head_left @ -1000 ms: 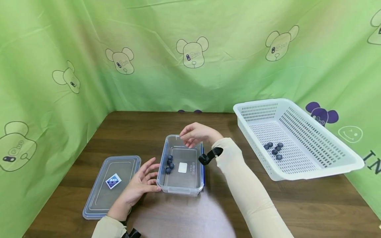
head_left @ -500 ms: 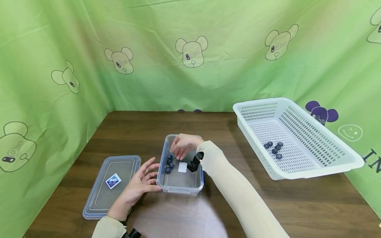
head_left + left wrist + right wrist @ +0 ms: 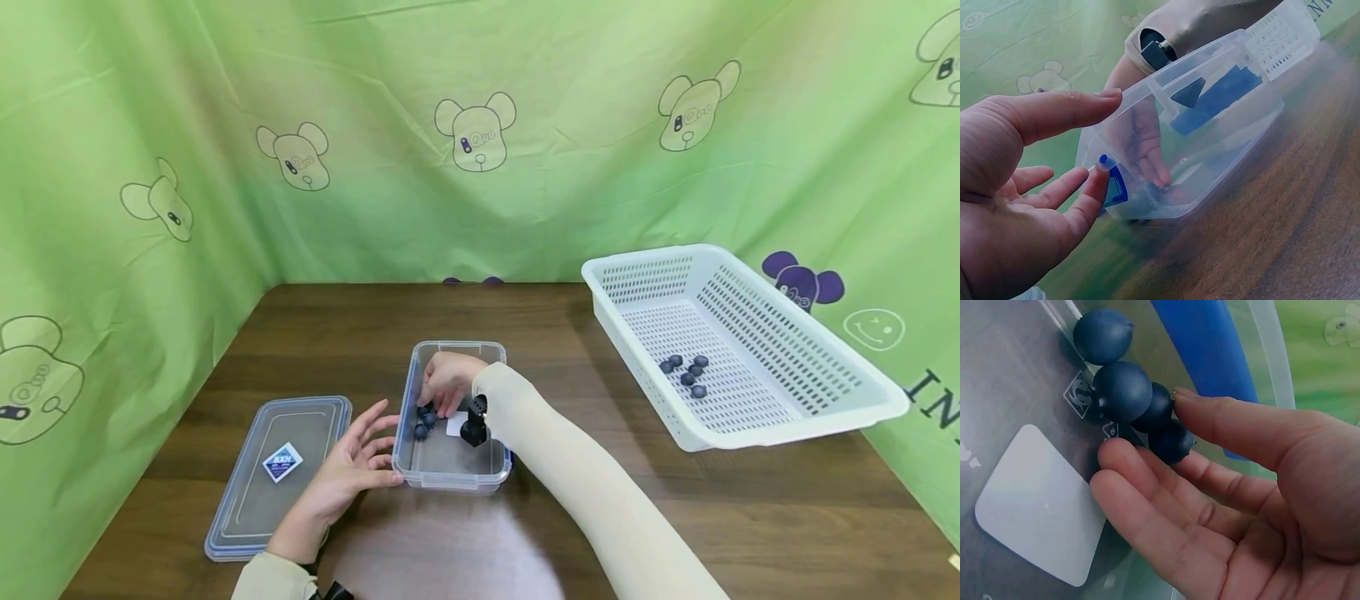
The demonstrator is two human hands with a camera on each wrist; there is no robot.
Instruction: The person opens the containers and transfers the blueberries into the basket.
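Dark berries (image 3: 1122, 390) sit in a clear plastic container (image 3: 450, 481) on a wood-grain table (image 3: 540, 333), green printed curtain (image 3: 375, 233) behind. Right hand (image 3: 450, 377) reaches down inside, thumb at a berry, fingers part-curled around the cluster (can't tell if pinching); left hand (image 3: 348, 462), fingers spread, at container's left side. Blue-edged lid (image 3: 251, 508) lies flat at left, white basket (image 3: 795, 428) with more berries (image 3: 687, 379) at right, right sleeve (image 3: 555, 462) hiding part of the container.

Green cartoon-printed curtain (image 3: 375, 225) on three sides of a brown wood-grain tabletop (image 3: 543, 333)
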